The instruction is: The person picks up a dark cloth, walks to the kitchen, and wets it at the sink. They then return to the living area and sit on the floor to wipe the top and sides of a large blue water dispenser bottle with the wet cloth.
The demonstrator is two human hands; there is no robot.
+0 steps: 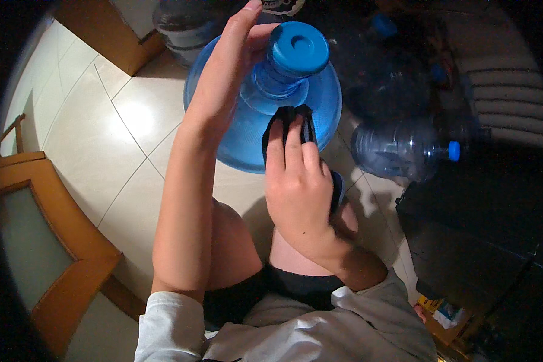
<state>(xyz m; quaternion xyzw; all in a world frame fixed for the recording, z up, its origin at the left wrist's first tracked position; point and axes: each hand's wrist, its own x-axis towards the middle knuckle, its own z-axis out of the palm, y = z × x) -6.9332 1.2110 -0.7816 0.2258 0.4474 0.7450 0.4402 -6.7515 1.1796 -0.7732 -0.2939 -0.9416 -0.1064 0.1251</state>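
Observation:
A large blue plastic water-cooler bottle [235, 147] stands upright on the floor before me, its blue cap [298, 47] facing up. My left hand [246, 38] is at the far left side of its neck, fingers passing behind the cap and thumb raised. The cap hides those fingertips. In my right hand [296, 181] is a folded black cloth [308, 124], pressed against the near side of the bottle's shoulder. Two fingers lie over the cloth.
A clear water bottle with a blue cap [396, 151] lies on its side at right. More bottles stand in shadow behind it. Another bottle [181, 38] is at the far left. A wooden frame with glass panels [86, 221] is at left, a dark cabinet [470, 226] at right.

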